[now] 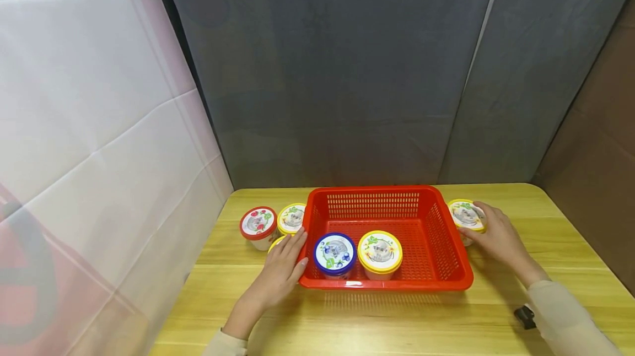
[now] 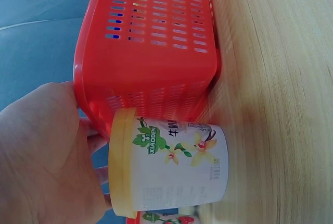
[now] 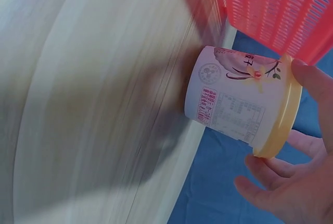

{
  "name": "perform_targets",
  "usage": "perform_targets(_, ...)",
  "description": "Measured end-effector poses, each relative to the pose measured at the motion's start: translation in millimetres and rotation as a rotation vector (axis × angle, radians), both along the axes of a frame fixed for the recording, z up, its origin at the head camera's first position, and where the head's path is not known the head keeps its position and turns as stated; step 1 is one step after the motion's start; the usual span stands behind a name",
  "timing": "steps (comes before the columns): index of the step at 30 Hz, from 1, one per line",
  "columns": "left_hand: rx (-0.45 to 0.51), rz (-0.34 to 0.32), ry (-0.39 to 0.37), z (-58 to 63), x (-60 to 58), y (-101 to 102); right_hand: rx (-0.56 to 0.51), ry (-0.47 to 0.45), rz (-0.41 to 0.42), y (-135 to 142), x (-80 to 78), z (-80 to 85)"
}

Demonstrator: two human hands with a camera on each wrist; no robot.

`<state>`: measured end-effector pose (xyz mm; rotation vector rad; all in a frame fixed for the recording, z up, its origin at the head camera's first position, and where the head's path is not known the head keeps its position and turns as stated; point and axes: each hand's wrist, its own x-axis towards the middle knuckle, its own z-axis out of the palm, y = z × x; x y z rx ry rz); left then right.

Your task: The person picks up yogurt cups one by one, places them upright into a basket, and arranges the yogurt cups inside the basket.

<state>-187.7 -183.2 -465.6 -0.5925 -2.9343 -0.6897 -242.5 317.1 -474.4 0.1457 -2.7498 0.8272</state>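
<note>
Beside the right end of the red basket (image 1: 412, 285), the person's right hand (image 1: 498, 237) pinches a yellow-lidded tub (image 1: 465, 215) by its lid, thumb on the basket side. The left hand (image 1: 280, 270) touches the basket's left rim; from here I can't quite tell whether it grips it. Close under those fingers is another yellow tub (image 2: 177, 161), with a red-lidded tub (image 1: 259, 222) and a third yellow one (image 1: 291, 218) behind. Inside the basket, a blue-lidded tub (image 1: 334, 254) sits left of a vanilla-coloured lid's tub (image 1: 380, 251).
</note>
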Motion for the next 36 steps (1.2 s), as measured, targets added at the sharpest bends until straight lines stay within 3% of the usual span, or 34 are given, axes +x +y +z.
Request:
perform_targets(14,0.001,-0.001,-0.007,-1.1,-0.4,0.0,0.013,0.029,-0.048,14.1,2.7,14.7)
perform_targets(23,0.004,-0.013,0.045,-0.7,0.6,0.4,0.011,0.030,-0.091,18.9,4.6,39.2)
perform_targets(36,0.004,-0.004,-0.010,0.8,0.5,-0.1,0.008,0.018,-0.137,14.6,9.1,72.7)
